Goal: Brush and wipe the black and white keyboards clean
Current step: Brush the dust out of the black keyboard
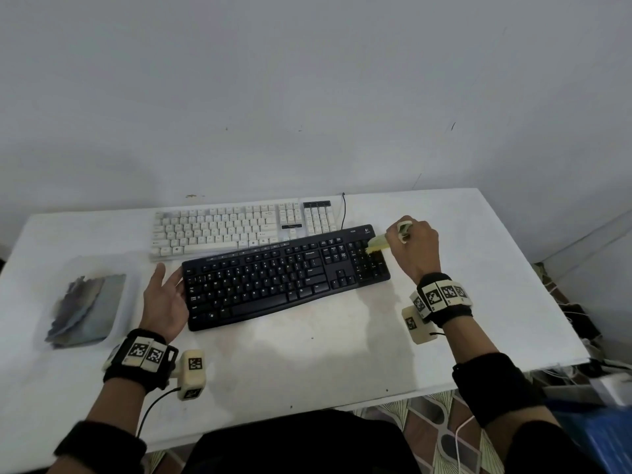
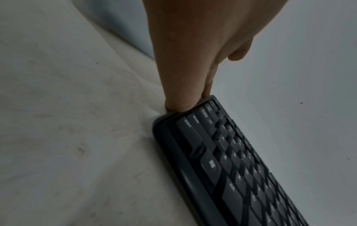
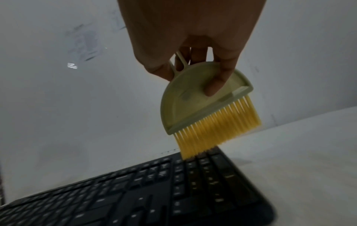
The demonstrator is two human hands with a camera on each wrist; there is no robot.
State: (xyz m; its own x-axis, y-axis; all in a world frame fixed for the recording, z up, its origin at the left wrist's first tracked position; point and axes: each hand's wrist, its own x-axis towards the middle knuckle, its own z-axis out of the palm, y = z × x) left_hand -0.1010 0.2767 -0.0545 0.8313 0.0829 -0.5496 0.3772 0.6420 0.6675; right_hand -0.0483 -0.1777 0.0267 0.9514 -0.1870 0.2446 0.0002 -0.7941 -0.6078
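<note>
A black keyboard point(image 1: 284, 275) lies slanted across the middle of the white table point(image 1: 307, 350); it also shows in the wrist views point(image 2: 231, 168) point(image 3: 135, 195). A white keyboard point(image 1: 239, 227) sits right behind it by the wall. My left hand point(image 1: 164, 295) lies flat against the black keyboard's left end, its straight fingers point(image 2: 185, 85) touching that edge. My right hand point(image 1: 415, 248) grips a small pale-green brush point(image 3: 195, 97) by its handle. Its yellow bristles point(image 3: 216, 126) touch the number pad at the keyboard's far right corner point(image 1: 376, 246).
A folded grey cloth in a clear tray point(image 1: 87, 306) lies at the table's left side. The white keyboard's black cable point(image 1: 343, 210) runs up to the wall. Beyond the table's right edge, cables and boxes point(image 1: 588, 371) clutter the floor.
</note>
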